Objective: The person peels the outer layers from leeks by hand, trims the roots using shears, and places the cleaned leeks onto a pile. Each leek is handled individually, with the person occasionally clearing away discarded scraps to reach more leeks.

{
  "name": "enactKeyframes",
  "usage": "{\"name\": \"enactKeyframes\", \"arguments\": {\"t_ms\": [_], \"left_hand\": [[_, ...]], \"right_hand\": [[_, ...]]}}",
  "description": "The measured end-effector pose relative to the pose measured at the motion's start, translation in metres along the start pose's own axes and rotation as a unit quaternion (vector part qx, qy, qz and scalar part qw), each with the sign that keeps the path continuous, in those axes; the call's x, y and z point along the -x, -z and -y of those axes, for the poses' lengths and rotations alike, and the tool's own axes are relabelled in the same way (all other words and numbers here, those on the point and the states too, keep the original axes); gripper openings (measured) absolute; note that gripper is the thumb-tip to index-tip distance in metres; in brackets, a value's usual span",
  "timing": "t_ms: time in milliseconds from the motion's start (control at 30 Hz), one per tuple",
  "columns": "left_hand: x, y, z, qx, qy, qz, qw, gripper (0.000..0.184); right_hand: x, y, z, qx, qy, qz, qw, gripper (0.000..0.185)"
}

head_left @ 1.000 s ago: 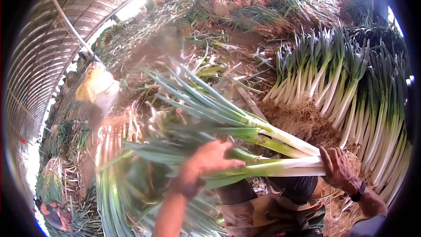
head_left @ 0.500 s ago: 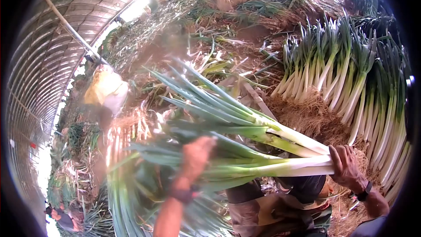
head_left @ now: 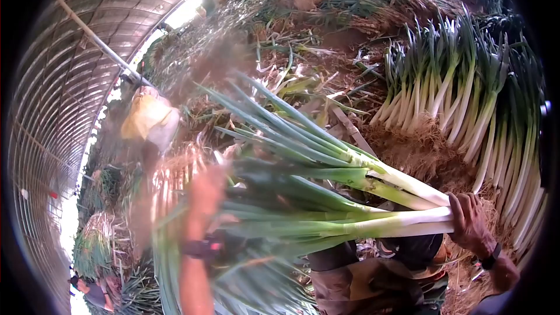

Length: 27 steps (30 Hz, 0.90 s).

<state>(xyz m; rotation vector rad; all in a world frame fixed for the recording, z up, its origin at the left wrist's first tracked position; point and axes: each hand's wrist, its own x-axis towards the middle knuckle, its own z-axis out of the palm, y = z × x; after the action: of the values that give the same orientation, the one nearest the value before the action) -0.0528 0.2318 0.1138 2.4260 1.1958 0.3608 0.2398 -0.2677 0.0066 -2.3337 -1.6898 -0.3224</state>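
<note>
My right hand (head_left: 470, 221) is closed around the white root ends of several large green onions (head_left: 402, 221), held roughly level across my lap. Their long green leaves fan out to the left. My left hand (head_left: 207, 195), with a dark band at the wrist, is over the leaf ends and smeared by motion. Its fingers cannot be made out. Beneath and beside it lie more green onion leaves (head_left: 256, 286), partly blurred.
Rows of trimmed green onions (head_left: 461, 87) stand at the right with roots on the soil. A bundle (head_left: 169, 189) and a yellow-and-white bag-like thing (head_left: 150, 118) are at left. Leaf scraps (head_left: 291, 84) litter the ground. A person (head_left: 93, 291) is at lower left.
My left hand has swept left along the leaves, from mid-leaf towards their tips. My right hand keeps its grip on the white ends. The whole view has shifted slightly.
</note>
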Motion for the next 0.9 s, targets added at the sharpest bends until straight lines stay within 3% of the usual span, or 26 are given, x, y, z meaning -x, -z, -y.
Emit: {"name": "enactKeyframes", "arguments": {"t_ms": [33, 100, 167, 233, 267, 367, 500, 533, 600, 633, 700, 800, 900], "left_hand": [[0.007, -0.028, -0.019, 0.025, -0.1, 0.077, 0.992, 0.039], [0.018, -0.08, -0.032, -0.024, -0.194, 0.122, 0.973, 0.046], [0.032, -0.09, -0.067, -0.101, -0.179, 0.209, 0.956, 0.044], [0.037, -0.117, -0.056, -0.056, -0.245, 0.192, 0.949, 0.043], [0.04, -0.12, -0.057, -0.055, -0.282, 0.176, 0.942, 0.032], [0.038, -0.121, -0.049, -0.093, -0.34, 0.121, 0.928, 0.021], [0.019, -0.109, -0.004, -0.234, -0.344, -0.011, 0.909, 0.012], [0.011, -0.096, 0.008, -0.234, -0.329, -0.033, 0.914, 0.012], [-0.01, -0.073, 0.037, -0.246, -0.149, 0.015, 0.958, 0.012], [-0.013, -0.061, 0.041, -0.159, -0.096, 0.021, 0.982, 0.019], [-0.023, -0.051, 0.059, -0.098, -0.042, 0.097, 0.99, 0.026], [-0.031, -0.06, 0.07, -0.243, -0.03, 0.139, 0.96, 0.028], [-0.053, -0.088, 0.105, -0.177, 0.065, 0.232, 0.954, 0.03]], "right_hand": [[-0.003, 0.002, 0.001, -0.001, 0.003, 0.0, 1.0, 0.068], [-0.003, 0.003, 0.001, 0.001, -0.001, 0.006, 1.0, 0.069], [0.0, 0.0, 0.0, -0.001, -0.01, 0.009, 1.0, 0.07], [0.006, -0.003, -0.002, -0.009, -0.019, 0.016, 1.0, 0.07], [0.006, -0.004, -0.003, -0.007, -0.01, 0.004, 1.0, 0.07], [0.008, -0.005, -0.004, -0.001, -0.02, 0.012, 1.0, 0.072], [0.008, -0.003, -0.003, 0.002, -0.008, -0.002, 1.0, 0.07], [0.01, -0.006, -0.005, 0.004, -0.009, -0.005, 1.0, 0.07], [0.014, -0.012, -0.009, 0.011, -0.011, -0.009, 1.0, 0.07], [0.014, -0.013, -0.009, 0.01, -0.013, -0.009, 1.0, 0.07], [0.014, -0.012, -0.008, 0.011, -0.016, -0.005, 1.0, 0.07], [0.015, -0.016, -0.009, 0.005, -0.018, -0.007, 1.0, 0.07], [0.014, -0.018, -0.009, 0.008, -0.008, -0.023, 1.0, 0.069]]}}
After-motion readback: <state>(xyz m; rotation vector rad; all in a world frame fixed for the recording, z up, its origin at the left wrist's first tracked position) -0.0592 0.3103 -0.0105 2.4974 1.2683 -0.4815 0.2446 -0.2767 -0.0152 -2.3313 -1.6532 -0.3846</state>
